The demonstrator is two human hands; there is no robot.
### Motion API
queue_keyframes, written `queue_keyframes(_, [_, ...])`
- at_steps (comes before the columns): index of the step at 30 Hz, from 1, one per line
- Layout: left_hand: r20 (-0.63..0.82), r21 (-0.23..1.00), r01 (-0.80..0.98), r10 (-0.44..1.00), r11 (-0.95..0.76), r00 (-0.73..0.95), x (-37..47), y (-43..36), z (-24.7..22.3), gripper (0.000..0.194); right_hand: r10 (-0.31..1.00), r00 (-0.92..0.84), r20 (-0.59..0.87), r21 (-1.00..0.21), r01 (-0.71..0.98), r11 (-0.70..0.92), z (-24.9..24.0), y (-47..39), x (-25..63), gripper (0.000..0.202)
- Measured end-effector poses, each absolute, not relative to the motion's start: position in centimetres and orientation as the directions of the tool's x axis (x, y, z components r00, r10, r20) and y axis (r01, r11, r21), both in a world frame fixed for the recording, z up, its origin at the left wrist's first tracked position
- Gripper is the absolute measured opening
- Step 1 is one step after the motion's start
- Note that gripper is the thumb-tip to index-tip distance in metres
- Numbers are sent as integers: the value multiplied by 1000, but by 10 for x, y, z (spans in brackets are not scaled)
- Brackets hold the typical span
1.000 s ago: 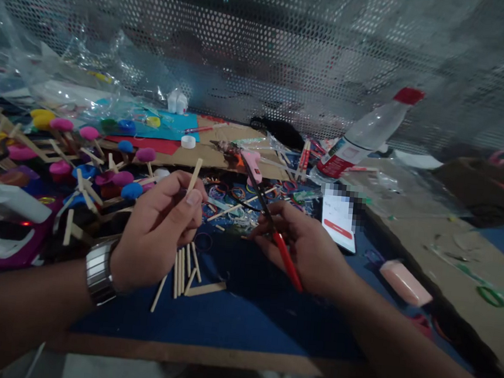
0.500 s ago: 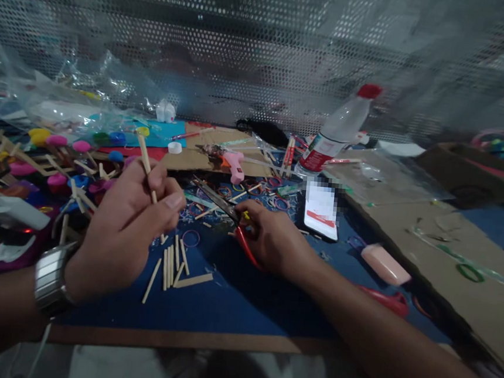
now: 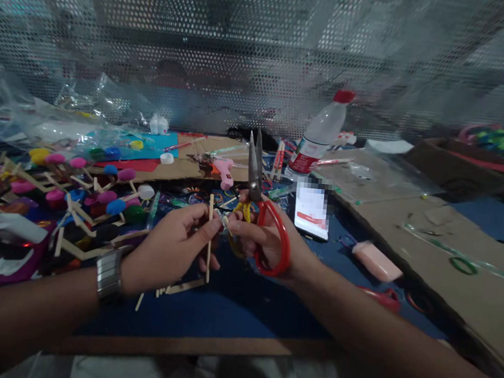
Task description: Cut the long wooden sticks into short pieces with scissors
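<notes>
My left hand (image 3: 178, 247) pinches a thin wooden stick (image 3: 208, 250), held nearly upright. A pair of scissors (image 3: 255, 183) with a red handle rests in my right hand (image 3: 269, 243), its blades pointing up and slightly apart. A yellow loop shows by the right fingers; whether it belongs to the scissors I cannot tell. The fingertips of both hands meet around a small whitish bit (image 3: 225, 221), too blurred to name. Below my left hand, more sticks (image 3: 181, 287) lie on the blue table surface (image 3: 241, 317), partly hidden by the hand.
At left stand several stick pieces with coloured pompoms (image 3: 116, 206). A pink glue gun (image 3: 224, 173) lies on cardboard behind the hands. A red-capped bottle (image 3: 316, 139) and a phone (image 3: 312, 212) are to the right, with a pale pink block (image 3: 378, 262) nearer and cardboard (image 3: 433, 240) beyond.
My left hand has moved right with the stick, meeting my right hand. The scissors have swung from lying low, pointing left, to pointing upward.
</notes>
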State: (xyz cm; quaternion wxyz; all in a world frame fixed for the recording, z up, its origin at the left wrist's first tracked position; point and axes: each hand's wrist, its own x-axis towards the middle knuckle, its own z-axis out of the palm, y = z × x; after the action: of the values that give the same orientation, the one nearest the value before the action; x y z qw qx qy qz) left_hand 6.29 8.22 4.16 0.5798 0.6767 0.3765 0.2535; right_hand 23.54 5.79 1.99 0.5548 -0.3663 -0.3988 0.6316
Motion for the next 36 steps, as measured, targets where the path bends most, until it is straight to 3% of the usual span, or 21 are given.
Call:
queue_keyframes(5, [-57, 980, 182, 782, -74, 621, 72, 87, 37, 17, 997, -61, -44, -881, -468, -68, 16, 60, 235, 54])
queue_keyframes(13, [-54, 977, 194, 785, -86, 618, 68, 85, 33, 15, 999, -22, -41, -908, -417, -46, 16, 57, 233, 56])
queue_keyframes(19, [-188, 969, 247, 705, 18, 684, 67, 75, 31, 23, 999, -42, 33, -929, -371, 15, 15, 55, 240, 53])
queue_keyframes(24, [-218, 961, 277, 674, 21, 706, 63, 72, 30, 24, 995, -89, 42, -926, -377, 5, 16, 54, 242, 51])
queue_keyframes(36, [-271, 958, 145, 621, 247, 735, 68, 70, 29, 26, 998, 22, 55, -918, -391, 59, 17, 58, 235, 54])
